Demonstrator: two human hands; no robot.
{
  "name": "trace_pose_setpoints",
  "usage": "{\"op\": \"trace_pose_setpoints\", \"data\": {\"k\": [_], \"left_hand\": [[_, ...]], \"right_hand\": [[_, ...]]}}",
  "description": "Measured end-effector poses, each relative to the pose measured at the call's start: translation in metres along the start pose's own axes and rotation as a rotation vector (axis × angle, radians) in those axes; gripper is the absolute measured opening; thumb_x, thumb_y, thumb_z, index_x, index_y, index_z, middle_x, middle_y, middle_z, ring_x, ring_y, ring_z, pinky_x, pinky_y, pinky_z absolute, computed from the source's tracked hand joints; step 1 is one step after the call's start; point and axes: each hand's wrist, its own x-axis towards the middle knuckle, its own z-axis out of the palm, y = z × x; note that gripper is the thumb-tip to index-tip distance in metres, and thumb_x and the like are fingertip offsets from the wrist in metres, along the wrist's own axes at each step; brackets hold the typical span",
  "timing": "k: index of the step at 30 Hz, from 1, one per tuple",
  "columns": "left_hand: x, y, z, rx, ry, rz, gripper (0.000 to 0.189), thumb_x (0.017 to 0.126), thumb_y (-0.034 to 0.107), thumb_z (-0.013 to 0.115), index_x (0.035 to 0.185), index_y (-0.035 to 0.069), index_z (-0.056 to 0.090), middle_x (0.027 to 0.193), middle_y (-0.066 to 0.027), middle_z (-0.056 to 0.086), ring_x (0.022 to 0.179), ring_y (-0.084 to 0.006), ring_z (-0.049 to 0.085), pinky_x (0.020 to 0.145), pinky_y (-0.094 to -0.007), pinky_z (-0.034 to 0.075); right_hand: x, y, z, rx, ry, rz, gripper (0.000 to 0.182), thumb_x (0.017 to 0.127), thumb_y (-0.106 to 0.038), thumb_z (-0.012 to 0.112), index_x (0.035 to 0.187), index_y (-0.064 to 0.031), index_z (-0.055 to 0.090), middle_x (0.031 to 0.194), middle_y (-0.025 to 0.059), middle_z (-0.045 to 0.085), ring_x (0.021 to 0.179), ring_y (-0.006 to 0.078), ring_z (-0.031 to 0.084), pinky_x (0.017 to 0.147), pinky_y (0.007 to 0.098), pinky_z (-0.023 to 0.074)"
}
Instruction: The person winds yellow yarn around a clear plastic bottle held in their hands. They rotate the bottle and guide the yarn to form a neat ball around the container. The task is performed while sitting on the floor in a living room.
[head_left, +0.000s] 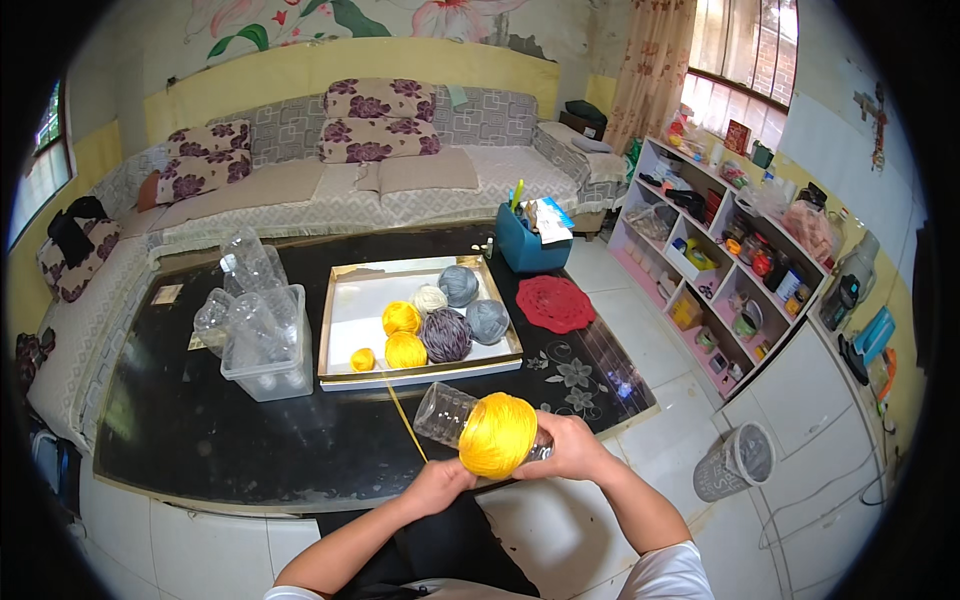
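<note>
My right hand (564, 448) grips one end of a clear plastic bottle (444, 414), held nearly sideways above the table's near edge. Thick yellow yarn (498, 436) is wound around the bottle's middle. Against the lower left of this winding, my left hand (441, 484) pinches a yellow strand (406, 418). The strand runs up over the rim of a shallow white box (360, 292) towards the yellow balls there. In the box lie several yarn balls: yellow (406, 349), dark purple (445, 335), grey (458, 286) and cream (429, 299).
A clear plastic bin (271, 382) full of empty bottles (259, 322) stands on the black table (225, 442), left of the box. On the right are a red crocheted mat (556, 304) and a teal holder (529, 251). A shelf unit (720, 277) and waste bin (735, 461) stand further right.
</note>
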Motion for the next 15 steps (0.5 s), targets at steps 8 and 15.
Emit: {"op": "trace_pose_setpoints", "data": {"k": [8, 15], "left_hand": [[-0.002, 0.065, -0.029, 0.132, -0.310, 0.132, 0.016, 0.089, 0.018, 0.053, 0.083, 0.003, 0.058, 0.068, -0.0065, 0.059, 0.063, -0.0179, 0.059, 0.061, -0.0280, 0.046], [0.032, 0.036, -0.047, -0.162, -0.236, -0.009, 0.024, 0.089, 0.023, 0.055, 0.078, 0.002, 0.057, 0.067, 0.0044, 0.053, 0.062, -0.0030, 0.046, 0.057, -0.0207, 0.041]], "right_hand": [[-0.004, 0.014, 0.024, -0.460, 0.016, -0.118, 0.046, 0.058, -0.031, 0.074, 0.091, -0.0044, 0.055, 0.083, 0.0113, 0.062, 0.078, 0.0292, 0.062, 0.068, 0.0387, 0.0496], [-0.019, -0.017, 0.006, -0.140, -0.330, -0.216, 0.045, 0.058, -0.031, 0.076, 0.089, -0.0063, 0.056, 0.082, 0.0106, 0.061, 0.078, 0.0291, 0.061, 0.067, 0.0356, 0.0492]]}}
